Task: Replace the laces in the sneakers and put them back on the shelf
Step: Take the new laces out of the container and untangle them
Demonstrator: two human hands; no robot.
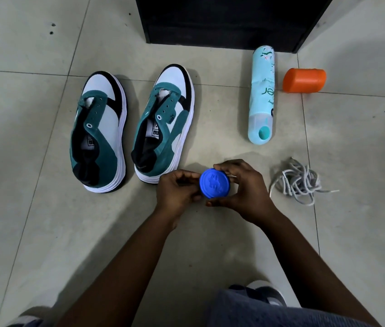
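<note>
Both hands, left hand (178, 191) and right hand (241, 192), meet low, fingers (222, 167) clasping a blue lidded container (214, 183).

Both hands (212, 187) hold a blue lid (214, 183) beside two laceless sneakers (130, 128).

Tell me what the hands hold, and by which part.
A round blue lid or container, held by its rim: left hand on the left edge, right hand on the right. Whether anything is beneath it cannot be told.
</note>
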